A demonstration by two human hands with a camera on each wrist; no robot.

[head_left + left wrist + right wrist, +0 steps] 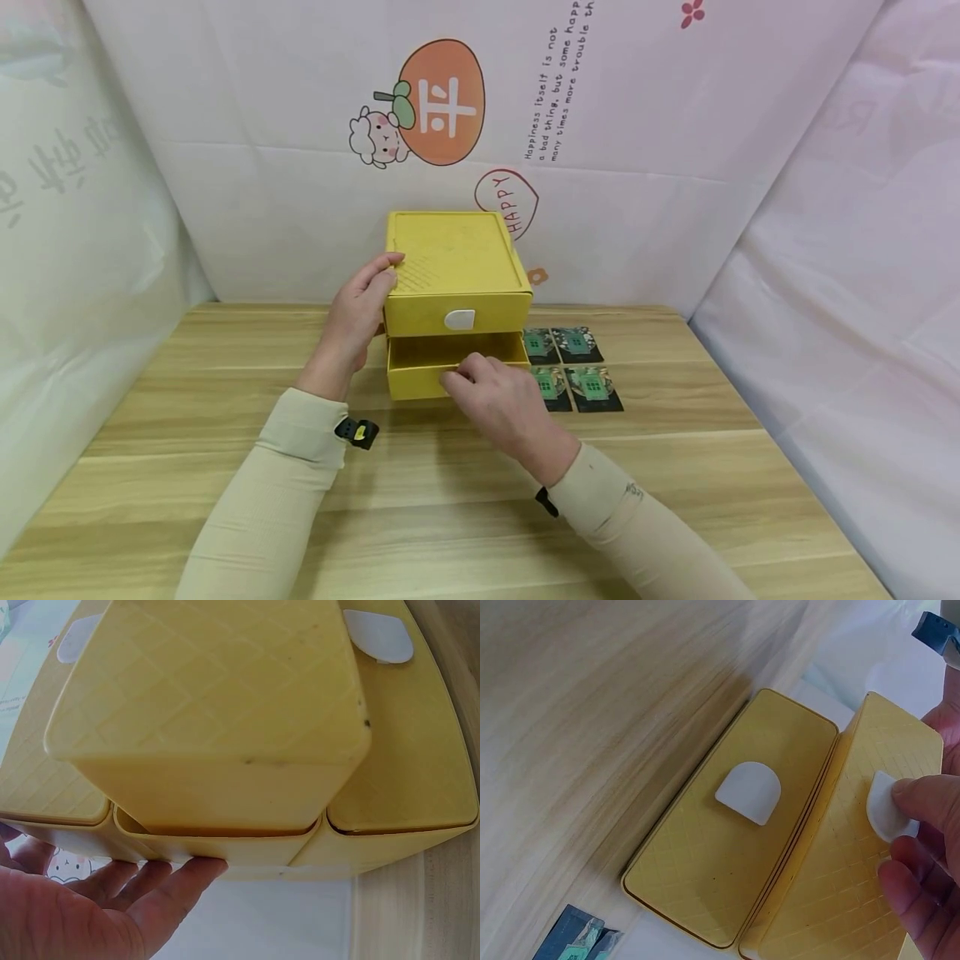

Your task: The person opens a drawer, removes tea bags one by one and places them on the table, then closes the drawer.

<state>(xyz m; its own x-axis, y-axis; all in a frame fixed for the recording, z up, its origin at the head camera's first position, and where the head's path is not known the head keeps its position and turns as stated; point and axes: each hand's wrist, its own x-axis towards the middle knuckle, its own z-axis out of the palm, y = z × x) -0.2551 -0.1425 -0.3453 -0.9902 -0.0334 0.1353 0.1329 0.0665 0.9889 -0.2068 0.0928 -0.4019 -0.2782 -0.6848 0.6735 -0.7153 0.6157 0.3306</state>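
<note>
A yellow storage box [457, 250] with stacked drawers stands at the back of the table. Its middle drawer [417, 382] is pulled partway out, and the inside is only partly visible. My right hand [501, 408] pinches that drawer's white handle [886, 814] between thumb and fingers. On the box's left side my left hand [352, 317] rests near the top front edge, with extended fingers against the side wall in the left wrist view. The top drawer [414, 315] and the bottom drawer [727, 870] sit closed, each with a white handle.
Several flat dark-and-green cards [591, 390] lie in rows just right of the box on the wooden table [675, 467]. A printed white cloth [300, 217] hangs behind the box, and pale cloth walls flank both sides.
</note>
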